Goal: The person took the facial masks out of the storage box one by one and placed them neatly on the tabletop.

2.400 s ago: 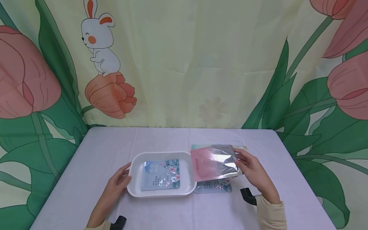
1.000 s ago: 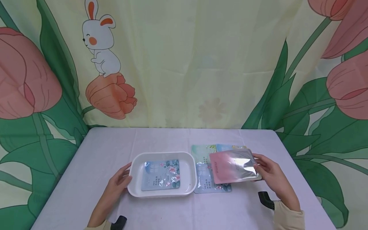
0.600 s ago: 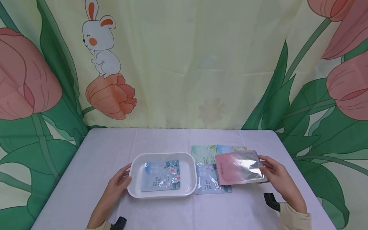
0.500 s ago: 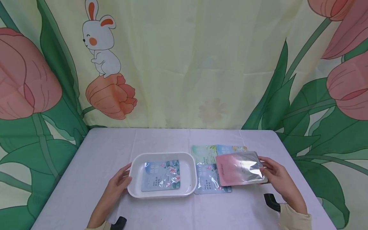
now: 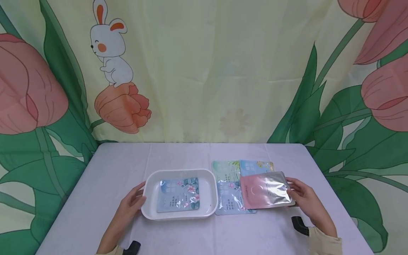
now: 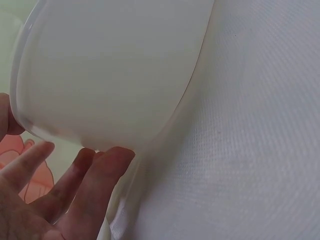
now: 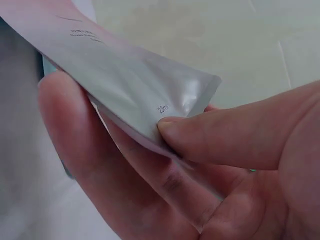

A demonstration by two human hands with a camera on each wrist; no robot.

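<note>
My right hand (image 5: 307, 196) pinches a pink-and-silver face mask sachet (image 5: 266, 190) at its silver end. In the right wrist view the thumb lies on top near a "23ml" print and the fingers are beneath. The sachet covers parts of two blue sachets. My left hand (image 5: 129, 202) touches the left end of a white tray (image 5: 208, 209). In the left wrist view its fairly straight fingers (image 6: 107, 172) rest against the tray's outer wall. Inside the tray lies a blue floral face mask sachet (image 5: 178, 194).
Right of the tray lie a green sachet (image 5: 225, 170), a blue one with yellow print (image 5: 256, 167) and a blue floral one (image 5: 228, 200). A white cloth covers the table (image 5: 178, 235). Behind it hangs a curtain (image 5: 204, 71) printed with tulips and a rabbit.
My right hand has carried the pink sachet from beside the tray to the right, then lower, over the other sachets. My left hand and the tray have stayed in place.
</note>
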